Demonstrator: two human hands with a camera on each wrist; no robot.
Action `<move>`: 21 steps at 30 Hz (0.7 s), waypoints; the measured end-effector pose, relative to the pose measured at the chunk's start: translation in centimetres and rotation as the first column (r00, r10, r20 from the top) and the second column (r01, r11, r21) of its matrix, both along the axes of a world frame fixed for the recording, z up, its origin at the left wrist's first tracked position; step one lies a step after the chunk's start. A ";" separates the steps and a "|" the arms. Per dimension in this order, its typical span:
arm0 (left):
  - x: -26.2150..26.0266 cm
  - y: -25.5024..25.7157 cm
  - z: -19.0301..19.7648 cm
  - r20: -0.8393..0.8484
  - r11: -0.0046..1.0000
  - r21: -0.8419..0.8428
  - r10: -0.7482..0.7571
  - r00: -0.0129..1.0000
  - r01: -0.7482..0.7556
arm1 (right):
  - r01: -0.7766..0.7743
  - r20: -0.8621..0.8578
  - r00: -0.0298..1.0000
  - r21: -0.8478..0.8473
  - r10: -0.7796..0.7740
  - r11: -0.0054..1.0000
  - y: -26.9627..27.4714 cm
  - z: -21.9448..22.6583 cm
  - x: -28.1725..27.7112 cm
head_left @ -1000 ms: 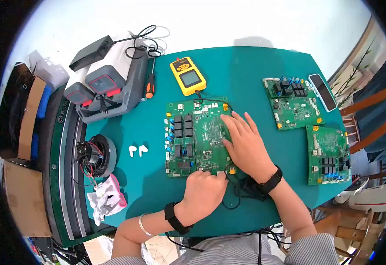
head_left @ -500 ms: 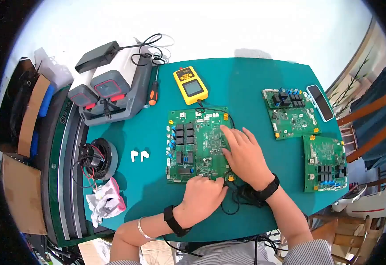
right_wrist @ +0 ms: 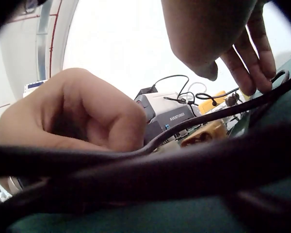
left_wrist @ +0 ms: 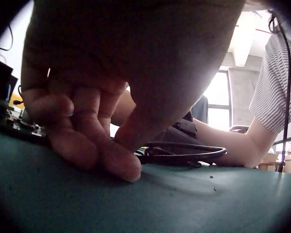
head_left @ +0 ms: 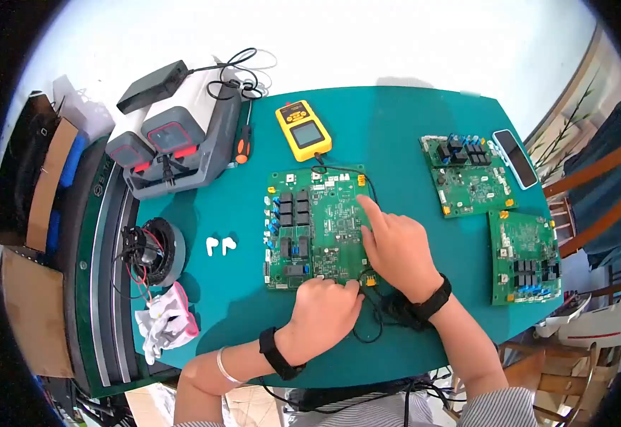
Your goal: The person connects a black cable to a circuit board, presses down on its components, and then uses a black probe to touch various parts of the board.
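A large green circuit board [head_left: 339, 220] with black relays lies flat in the middle of the table in the head view. At its near edge my left hand [head_left: 326, 313] has its fingers curled, thumb and forefinger pinching the rim. The left wrist view shows curled fingertips [left_wrist: 123, 165] low by the tabletop. My right hand [head_left: 401, 256] lies over the board's right edge, forefinger extended onto the board and thumb stretched beside it. In the right wrist view its other fingers [right_wrist: 250, 68] reach down. Close to both hands is a yellow connector [right_wrist: 203, 136] on the board.
A yellow handheld meter [head_left: 303, 132] sits beyond the board, its black cable running along the board's right side. Two more circuit boards [head_left: 470, 188] and a phone [head_left: 515, 158] lie right. Leftward are a screwdriver [head_left: 243, 146], white earbuds [head_left: 221, 245], a motor [head_left: 157, 252] and gloves [head_left: 168, 320].
My right hand's fingers were spread over the board's edge; now the forefinger points out and the others are drawn in. The left hand stays at the near edge. The head view shifts slightly.
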State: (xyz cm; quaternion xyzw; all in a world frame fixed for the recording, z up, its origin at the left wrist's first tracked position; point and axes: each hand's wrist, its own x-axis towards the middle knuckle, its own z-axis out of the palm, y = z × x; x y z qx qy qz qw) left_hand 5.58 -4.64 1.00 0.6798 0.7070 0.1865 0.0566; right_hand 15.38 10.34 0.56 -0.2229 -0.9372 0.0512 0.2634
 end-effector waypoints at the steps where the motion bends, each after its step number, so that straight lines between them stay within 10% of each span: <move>1: 0.0 0.0 -0.1 0.000 1.000 0.000 0.003 1.000 -0.003 | -0.003 0.000 1.000 0.000 0.003 1.000 0.0 0.0 0.0; 21: 0.8 -0.7 -0.2 -0.083 1.000 0.012 0.006 0.997 -0.005 | 0.039 0.001 0.999 0.028 -0.039 0.999 0.5 -0.6 0.0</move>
